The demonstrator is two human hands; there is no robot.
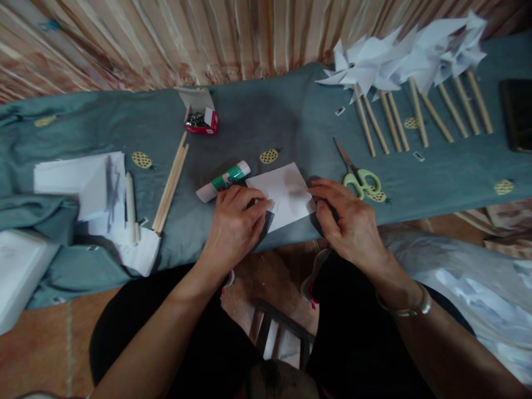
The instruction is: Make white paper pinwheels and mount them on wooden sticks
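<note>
A white sheet of paper lies at the table's front edge between my two hands. My left hand pinches the left side of the sheet, where a small part looks lifted or folded. At the sheet's right edge, my right hand has it between thumb and fingers. A glue stick with a green and white label lies just beyond my left hand. Close to my right hand are scissors with light green handles, blades pointing away.
Several paper pinwheels on wooden sticks lie at the back right, near a dark object. A red box of small metal pieces stands behind thin wooden sticks. Paper sheets and a white candle-like stick are left.
</note>
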